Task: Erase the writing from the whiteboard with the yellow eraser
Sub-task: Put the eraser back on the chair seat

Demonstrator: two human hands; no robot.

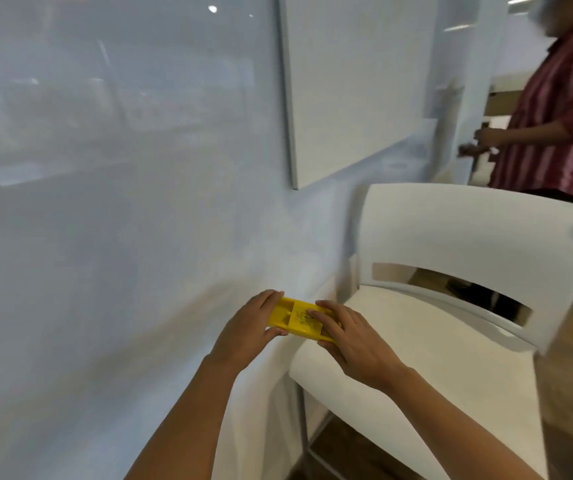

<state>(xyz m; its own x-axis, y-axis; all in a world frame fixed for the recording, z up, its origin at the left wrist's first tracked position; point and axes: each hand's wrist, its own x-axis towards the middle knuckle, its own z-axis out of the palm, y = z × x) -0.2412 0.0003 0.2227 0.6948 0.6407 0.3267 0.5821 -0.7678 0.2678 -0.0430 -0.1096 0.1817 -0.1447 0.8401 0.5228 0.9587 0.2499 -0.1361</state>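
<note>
While held low between both hands, eraser (297, 319) gripped at its ends: left hand (248, 327), right hand (351, 337). Board (122, 202) up and left; no writing visible. Best shifted to one hand, felt face flat.

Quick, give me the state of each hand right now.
Left hand: closed on the yellow eraser, gripping its left end.
Right hand: closed on the eraser's right end.

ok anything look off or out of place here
Nothing is damaged, spilled or askew. One oddity: the whiteboard shows no legible writing, only glare and reflections. Both hands, left hand and right hand, hold the yellow eraser low, off the board, above the edge of the white chair.
</note>
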